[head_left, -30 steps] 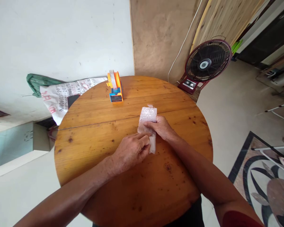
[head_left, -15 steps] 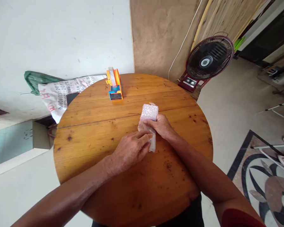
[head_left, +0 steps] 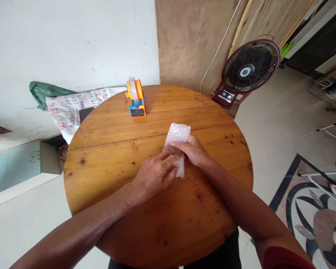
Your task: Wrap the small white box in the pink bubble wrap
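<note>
A small bundle of clear bubble wrap [head_left: 178, 132] is between my two hands, above the middle of the round wooden table [head_left: 109, 164]. My right hand [head_left: 195, 150] grips it from the right side, the thumb lying across its front. Lower down, my left hand [head_left: 156, 172] is closed on the near end, fingers bent and pressed against the wrap. Part of the bundle is hidden behind the fingers, and I cannot make out what, if anything, is inside it.
An orange and blue tape dispenser [head_left: 136, 98] with a roll of tape stands at the table's far edge. Beyond the table at the right is a dark red fan [head_left: 245, 71]. A printed white sack [head_left: 72, 108] leans by the wall at the left.
The bundle's far end has tilted slightly to the right and looks flatter and wider. Both hands keep their hold with small finger shifts; the view has moved a little.
</note>
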`<action>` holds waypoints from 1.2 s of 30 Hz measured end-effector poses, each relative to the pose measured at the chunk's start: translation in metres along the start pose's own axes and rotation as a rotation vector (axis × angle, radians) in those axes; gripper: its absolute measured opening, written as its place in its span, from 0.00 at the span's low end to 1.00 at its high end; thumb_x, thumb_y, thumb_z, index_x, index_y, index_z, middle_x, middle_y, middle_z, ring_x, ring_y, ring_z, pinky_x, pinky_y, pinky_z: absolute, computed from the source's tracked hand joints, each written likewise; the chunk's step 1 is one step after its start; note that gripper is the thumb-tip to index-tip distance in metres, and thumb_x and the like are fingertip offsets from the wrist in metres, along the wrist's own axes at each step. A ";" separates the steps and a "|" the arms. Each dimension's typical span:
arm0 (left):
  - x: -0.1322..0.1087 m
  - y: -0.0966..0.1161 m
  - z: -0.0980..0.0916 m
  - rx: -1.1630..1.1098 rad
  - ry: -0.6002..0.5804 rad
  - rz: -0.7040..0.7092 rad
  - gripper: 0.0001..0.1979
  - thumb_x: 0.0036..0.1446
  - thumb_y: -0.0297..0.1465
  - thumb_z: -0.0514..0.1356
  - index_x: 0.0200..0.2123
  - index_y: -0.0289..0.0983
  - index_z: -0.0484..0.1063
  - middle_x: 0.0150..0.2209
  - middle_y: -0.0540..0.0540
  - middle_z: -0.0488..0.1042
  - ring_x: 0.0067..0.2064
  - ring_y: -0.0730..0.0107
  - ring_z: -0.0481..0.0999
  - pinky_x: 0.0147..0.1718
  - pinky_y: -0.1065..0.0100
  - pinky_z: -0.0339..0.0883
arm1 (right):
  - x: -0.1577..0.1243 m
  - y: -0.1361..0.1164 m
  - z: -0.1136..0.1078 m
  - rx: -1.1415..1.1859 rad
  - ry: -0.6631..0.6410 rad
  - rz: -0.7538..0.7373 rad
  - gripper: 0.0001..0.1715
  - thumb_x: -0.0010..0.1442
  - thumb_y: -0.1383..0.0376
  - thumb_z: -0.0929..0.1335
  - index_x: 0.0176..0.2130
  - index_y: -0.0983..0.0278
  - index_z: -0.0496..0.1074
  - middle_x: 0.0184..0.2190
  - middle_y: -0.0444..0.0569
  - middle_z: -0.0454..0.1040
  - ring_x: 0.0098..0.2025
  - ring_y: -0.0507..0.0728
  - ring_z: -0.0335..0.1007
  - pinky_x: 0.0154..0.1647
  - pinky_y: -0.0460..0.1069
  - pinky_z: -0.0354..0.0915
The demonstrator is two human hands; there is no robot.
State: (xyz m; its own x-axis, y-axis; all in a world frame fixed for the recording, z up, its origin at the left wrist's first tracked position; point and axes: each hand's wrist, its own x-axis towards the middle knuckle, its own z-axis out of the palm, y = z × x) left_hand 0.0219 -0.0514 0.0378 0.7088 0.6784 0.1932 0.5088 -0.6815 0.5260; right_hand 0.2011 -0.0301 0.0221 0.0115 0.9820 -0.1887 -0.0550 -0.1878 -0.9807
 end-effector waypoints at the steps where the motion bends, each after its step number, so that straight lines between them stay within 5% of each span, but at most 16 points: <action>1: 0.000 0.000 0.000 -0.004 0.018 -0.009 0.13 0.63 0.29 0.55 0.50 0.40 0.73 0.51 0.43 0.74 0.41 0.65 0.79 0.35 0.66 0.74 | -0.001 0.000 0.000 0.022 -0.015 -0.004 0.14 0.47 0.58 0.75 0.31 0.64 0.73 0.28 0.44 0.75 0.31 0.53 0.69 0.36 0.49 0.66; 8: -0.002 0.002 0.000 0.061 0.095 -0.049 0.14 0.60 0.31 0.59 0.48 0.42 0.78 0.39 0.43 0.70 0.37 0.65 0.75 0.31 0.67 0.72 | -0.010 -0.015 0.002 -0.017 -0.034 -0.017 0.14 0.47 0.58 0.74 0.33 0.62 0.72 0.30 0.43 0.74 0.34 0.54 0.70 0.39 0.49 0.66; 13: -0.002 0.000 0.002 0.092 0.072 -0.057 0.14 0.62 0.31 0.58 0.50 0.43 0.77 0.39 0.44 0.76 0.38 0.64 0.78 0.31 0.68 0.70 | -0.018 -0.024 0.002 -0.055 -0.050 -0.038 0.14 0.46 0.59 0.75 0.30 0.63 0.70 0.27 0.42 0.72 0.31 0.52 0.67 0.36 0.48 0.64; 20: -0.001 0.004 0.002 0.072 0.022 -0.107 0.12 0.62 0.31 0.58 0.47 0.42 0.77 0.41 0.45 0.80 0.37 0.62 0.80 0.29 0.68 0.67 | -0.035 -0.028 0.013 -0.324 0.109 -0.109 0.09 0.48 0.61 0.72 0.30 0.62 0.71 0.27 0.42 0.71 0.29 0.52 0.65 0.31 0.48 0.63; 25: 0.005 0.001 -0.007 0.063 0.017 -0.162 0.13 0.62 0.32 0.57 0.48 0.40 0.76 0.44 0.45 0.80 0.41 0.61 0.80 0.33 0.68 0.67 | -0.019 -0.024 0.022 -0.338 0.176 -0.194 0.11 0.47 0.59 0.72 0.27 0.63 0.70 0.24 0.41 0.69 0.27 0.51 0.62 0.28 0.46 0.61; 30: 0.012 -0.010 -0.006 0.062 0.083 -0.221 0.16 0.63 0.33 0.56 0.52 0.42 0.75 0.45 0.45 0.80 0.40 0.62 0.80 0.35 0.68 0.66 | 0.006 -0.027 0.024 -0.237 0.087 -0.180 0.11 0.45 0.60 0.72 0.27 0.64 0.70 0.23 0.39 0.68 0.26 0.50 0.61 0.29 0.46 0.61; 36: 0.013 -0.018 0.002 0.049 0.134 -0.202 0.16 0.62 0.34 0.56 0.52 0.43 0.75 0.43 0.45 0.80 0.39 0.62 0.80 0.34 0.68 0.66 | -0.006 -0.027 0.011 -0.321 0.073 -0.253 0.12 0.50 0.58 0.72 0.30 0.64 0.72 0.25 0.40 0.69 0.28 0.50 0.63 0.32 0.46 0.62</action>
State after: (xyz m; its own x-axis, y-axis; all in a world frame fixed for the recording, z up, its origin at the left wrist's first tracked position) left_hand 0.0230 -0.0311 0.0287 0.5207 0.8304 0.1983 0.6589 -0.5386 0.5252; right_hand 0.1918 -0.0304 0.0502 0.0556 0.9961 0.0685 0.2730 0.0509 -0.9607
